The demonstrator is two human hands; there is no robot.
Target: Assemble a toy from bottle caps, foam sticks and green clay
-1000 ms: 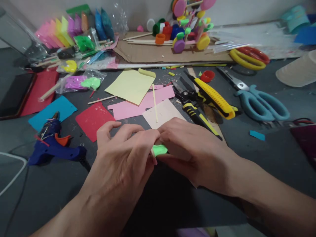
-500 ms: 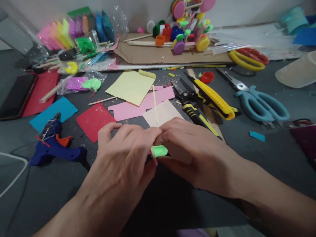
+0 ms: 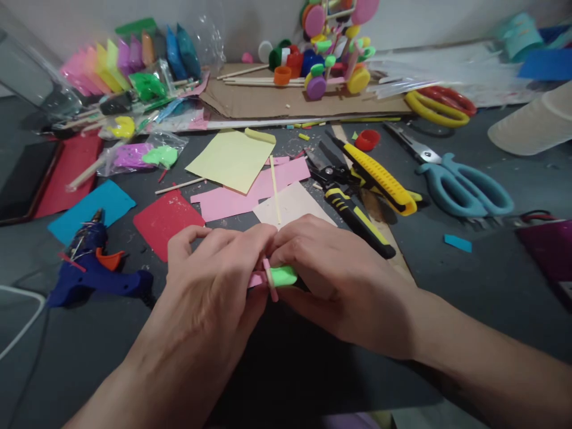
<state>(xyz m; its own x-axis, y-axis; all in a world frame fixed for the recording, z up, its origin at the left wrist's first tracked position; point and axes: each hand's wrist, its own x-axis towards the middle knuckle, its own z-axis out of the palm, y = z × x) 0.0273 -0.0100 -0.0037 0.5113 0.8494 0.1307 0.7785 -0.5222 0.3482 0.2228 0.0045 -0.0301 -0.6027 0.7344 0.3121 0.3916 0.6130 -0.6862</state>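
Between my two hands is a small pink piece [image 3: 257, 279] with a narrow pink crosspiece and a bright green lump [image 3: 283, 276], clay-like in look, against its right side. My left hand [image 3: 210, 292] is closed on the pink end, its fingertips hidden behind the hand. My right hand [image 3: 335, 274] is closed around the green end, thumb below and fingers above. The two hands meet at the fingertips. Just beyond them lie a pale paper square [image 3: 290, 205] and a thin yellow stick [image 3: 274, 187].
A blue glue gun [image 3: 93, 268] lies left, its cord trailing. Right are black-yellow pliers [image 3: 353, 214], a yellow utility knife [image 3: 379, 176] and blue-handled scissors [image 3: 465, 185]. Coloured papers, including a red square [image 3: 167, 220], lie ahead. A colourful clay-and-stick model [image 3: 335, 53] stands on cardboard [image 3: 254, 101].
My hands have parted slightly at the fingertips, so more of the pink piece and its crosspiece shows. The whole scene has shifted a little left as the camera moved.
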